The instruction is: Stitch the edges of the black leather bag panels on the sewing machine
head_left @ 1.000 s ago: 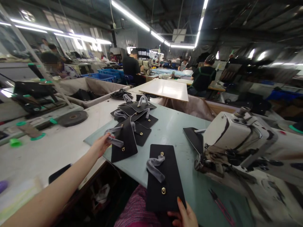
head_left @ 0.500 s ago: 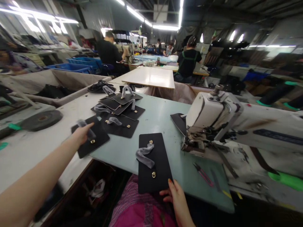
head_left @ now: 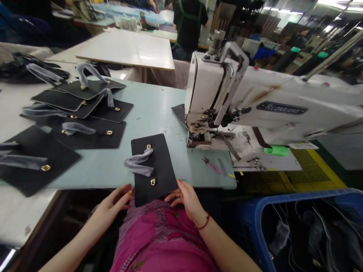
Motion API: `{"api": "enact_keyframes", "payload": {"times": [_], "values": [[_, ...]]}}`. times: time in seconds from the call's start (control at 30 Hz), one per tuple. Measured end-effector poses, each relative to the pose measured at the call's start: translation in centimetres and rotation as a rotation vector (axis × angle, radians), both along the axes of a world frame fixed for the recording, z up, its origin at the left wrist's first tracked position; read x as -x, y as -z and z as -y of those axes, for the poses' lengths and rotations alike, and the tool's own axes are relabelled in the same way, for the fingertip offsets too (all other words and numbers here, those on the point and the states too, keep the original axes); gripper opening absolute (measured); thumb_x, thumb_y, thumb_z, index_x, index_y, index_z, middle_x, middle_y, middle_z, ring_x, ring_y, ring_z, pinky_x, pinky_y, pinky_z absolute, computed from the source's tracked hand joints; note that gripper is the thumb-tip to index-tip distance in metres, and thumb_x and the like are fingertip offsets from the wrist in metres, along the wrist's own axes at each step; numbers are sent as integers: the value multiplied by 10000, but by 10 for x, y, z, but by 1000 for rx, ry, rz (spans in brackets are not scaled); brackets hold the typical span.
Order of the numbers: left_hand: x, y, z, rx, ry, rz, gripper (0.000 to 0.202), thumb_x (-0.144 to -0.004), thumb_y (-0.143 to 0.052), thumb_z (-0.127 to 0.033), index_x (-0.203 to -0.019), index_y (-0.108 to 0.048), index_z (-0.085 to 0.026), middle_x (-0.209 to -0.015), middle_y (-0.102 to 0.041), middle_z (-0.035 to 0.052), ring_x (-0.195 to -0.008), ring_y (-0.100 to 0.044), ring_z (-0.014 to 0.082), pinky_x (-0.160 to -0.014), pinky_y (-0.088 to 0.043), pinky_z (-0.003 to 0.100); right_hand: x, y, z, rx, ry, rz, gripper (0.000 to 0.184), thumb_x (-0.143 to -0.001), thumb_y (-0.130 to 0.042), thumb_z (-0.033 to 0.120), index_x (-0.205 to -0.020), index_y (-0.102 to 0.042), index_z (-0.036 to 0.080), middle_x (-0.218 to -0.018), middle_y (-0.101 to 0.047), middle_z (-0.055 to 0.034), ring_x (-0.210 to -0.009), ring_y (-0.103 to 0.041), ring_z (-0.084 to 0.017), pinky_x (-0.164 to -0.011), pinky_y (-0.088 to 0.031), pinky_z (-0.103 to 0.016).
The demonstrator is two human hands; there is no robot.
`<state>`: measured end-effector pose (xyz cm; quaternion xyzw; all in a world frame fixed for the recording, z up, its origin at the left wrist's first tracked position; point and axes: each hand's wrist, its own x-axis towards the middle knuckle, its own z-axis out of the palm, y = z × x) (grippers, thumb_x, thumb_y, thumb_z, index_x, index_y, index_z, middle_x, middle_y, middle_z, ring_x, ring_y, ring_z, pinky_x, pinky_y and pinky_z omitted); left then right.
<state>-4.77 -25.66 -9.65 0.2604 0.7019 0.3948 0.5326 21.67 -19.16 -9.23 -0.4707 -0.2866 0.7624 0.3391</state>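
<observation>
A black bag panel (head_left: 166,162) with gold-coloured buckles and a handle wrapped in clear plastic lies at the table edge, its near end overhanging towards my lap. My right hand (head_left: 188,198) grips its lower right corner, thumb at the edge and the other fingers partly hidden below. Beside the lower left edge is my left hand (head_left: 117,204), fingers loosely curved and apart, holding nothing. Similar black panels (head_left: 93,141) with wrapped handles are piled on the left of the table.
A white sewing machine (head_left: 221,87) stands at the right, with another dark panel (head_left: 179,113) partly behind its head. Pink-handled thread snips (head_left: 211,165) lie near the front edge. A blue crate (head_left: 256,215) holding wrapped-handle pieces is at lower right. Someone in dark clothing (head_left: 188,22) works beyond.
My left hand has left the panel at the left and come back beside the panel in front of me. The view has turned down and right, bringing the blue crate in.
</observation>
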Motion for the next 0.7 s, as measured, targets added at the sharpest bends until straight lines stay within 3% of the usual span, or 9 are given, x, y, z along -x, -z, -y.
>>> {"api": "enact_keyframes", "payload": {"times": [0.1,0.23,0.3,0.37,0.43,0.5,0.57,0.63,0.7], "values": [[-38,4,-2,23,-145,270,521,-661,-817,-473,-1099,-639,-255,-1075,-730,84,-849,-736,267,-670,-617,352,-2,-7,-1,-39,-48,16,524,-811,-623,640,-864,-570,122,-837,-723,-103,-627,-707,-155,-446,-484,-165],[-61,-6,-6,-31,-188,479,428,-667,-843,-279,-1020,-614,-196,-1020,-738,81,-850,-732,251,-755,-611,368,-8,-14,-4,-65,-124,16,491,-814,-628,619,-817,-562,132,-895,-747,-150,-611,-693,-139,-436,-460,-151],[-65,-9,-4,-45,-179,516,424,-687,-833,-274,-1034,-606,-188,-1044,-731,84,-892,-725,258,-798,-603,382,-13,-16,-6,-59,-137,36,475,-830,-604,616,-825,-552,144,-868,-751,-143,-606,-692,-145,-427,-446,-154],[-66,-7,1,-51,-152,479,453,-716,-815,-316,-1092,-593,-195,-1109,-708,88,-956,-709,258,-844,-589,383,-19,-18,-7,-96,-185,90,457,-857,-569,602,-811,-554,147,-830,-749,-129,-599,-688,-144,-428,-430,-156],[-63,1,8,-80,-162,307,577,-704,-817,-369,-1196,-559,-212,-1202,-662,94,-1047,-678,255,-895,-568,365,-24,-23,-7,-185,-251,179,436,-903,-519,564,-786,-568,147,-802,-745,-112,-599,-680,-139,-447,-422,-164],[-61,9,15,-136,-195,71,711,-659,-836,-403,-1274,-526,-227,-1299,-600,105,-1154,-627,265,-953,-540,352,-27,-33,-6,-319,-309,290,416,-955,-470,502,-763,-585,151,-773,-737,-93,-621,-676,-138,-493,-431,-183],[-63,9,19,-134,-191,-28,722,-637,-843,-422,-1267,-554,-218,-1349,-568,120,-1231,-578,297,-1008,-508,367,-28,-49,-4,-485,-360,391,408,-990,-439,433,-725,-587,160,-727,-722,-72,-645,-666,-139,-566,-448,-212],[-73,-2,19,-47,-158,140,657,-671,-822,-443,-1242,-594,-212,-1333,-594,128,-1241,-572,323,-1026,-494,395,-27,-67,-2,-649,-414,445,407,-1000,-438,379,-679,-573,169,-686,-700,-55,-639,-640,-136,-616,-446,-232],[-89,-21,14,22,-128,467,595,-742,-767,-479,-1250,-607,-214,-1263,-650,133,-1178,-614,330,-992,-511,425,-25,-84,0,-753,-446,426,402,-1003,-435,344,-666,-575,174,-678,-687,-43,-626,-620,-131,-622,-438,-236]]}}
